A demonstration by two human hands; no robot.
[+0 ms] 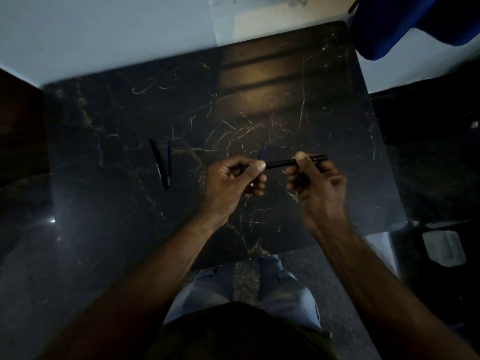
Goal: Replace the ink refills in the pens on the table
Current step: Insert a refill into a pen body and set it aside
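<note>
A black pen (281, 162) is held level above the dark marble table (155, 105). My right hand (318, 188) grips its barrel near the right end. My left hand (235, 179) pinches the pen's left tip between thumb and finger. A thin blue refill (262, 151) sticks up at a slant just behind my left thumb; whether my left hand holds it I cannot tell. On the table to the left lie a second black pen (158, 165) and a blue refill (169, 162) side by side.
A blue chair or cloth (405, 24) hangs at the back right corner. A pale wall and a white sheet (272, 19) border the table's far edge. A white object (444, 246) lies on the floor at right. The table's near edge runs by my legs.
</note>
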